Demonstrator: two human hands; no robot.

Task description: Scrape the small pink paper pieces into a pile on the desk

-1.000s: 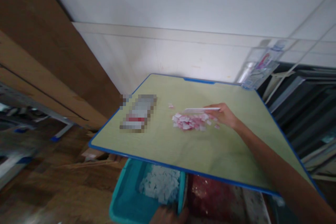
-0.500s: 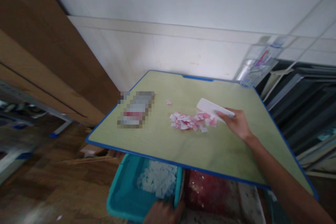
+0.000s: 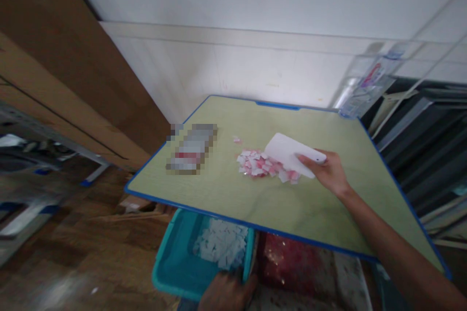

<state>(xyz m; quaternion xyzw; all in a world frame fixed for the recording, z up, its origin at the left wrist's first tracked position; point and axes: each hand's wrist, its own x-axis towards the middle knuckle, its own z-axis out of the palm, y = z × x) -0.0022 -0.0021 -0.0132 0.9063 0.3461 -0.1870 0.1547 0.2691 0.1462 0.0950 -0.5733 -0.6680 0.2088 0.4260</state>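
The right hand grips a white scraper that looked thin a second ago but now shows its flat side, hiding some of the pink and white paper bits on the table. A clear bottle is at the back right corner, and a blurred-out thing lies on the left. Below the front edge, the left hand's fingers hold the corner of a blue tub with white bits inside.

Scraps lie on the table, a basin below.

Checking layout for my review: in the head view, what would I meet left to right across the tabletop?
Pixelated object, pile of pink-and-white scraps, white scraper, right hand, clear plastic bottle.
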